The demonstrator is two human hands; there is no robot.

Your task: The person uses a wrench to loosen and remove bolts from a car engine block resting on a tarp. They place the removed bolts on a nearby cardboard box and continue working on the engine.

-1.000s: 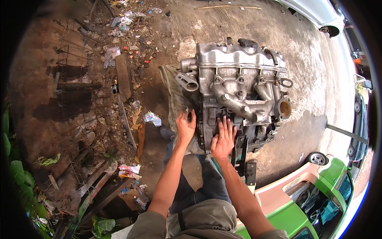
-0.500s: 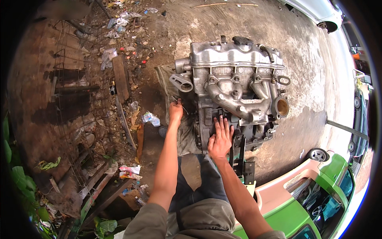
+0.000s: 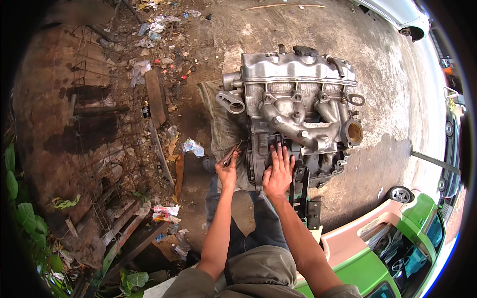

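A grey metal engine (image 3: 298,114) stands in front of me, with a ribbed cover on top and a curved manifold along the near side. My right hand (image 3: 279,174) lies flat against the dark lower block, fingers stretched out and holding nothing. Left of the block, my left hand (image 3: 227,174) is closed around a slim metal tool (image 3: 230,156) with a narrow tip pointing up toward the engine. Its exact kind is too small to tell. A stained cloth (image 3: 221,119) lies beneath and left of the engine.
Black metal brackets (image 3: 301,193) stand by the block's near right side. A green and pink vehicle (image 3: 357,248) is at lower right, a white one (image 3: 397,15) at upper right. Wooden boards (image 3: 155,97), litter and wire mesh cover the ground at left.
My left hand has drawn back toward me and slightly right, with the tool now showing above the fingers. The right hand stays on the block. The view has shifted a little.
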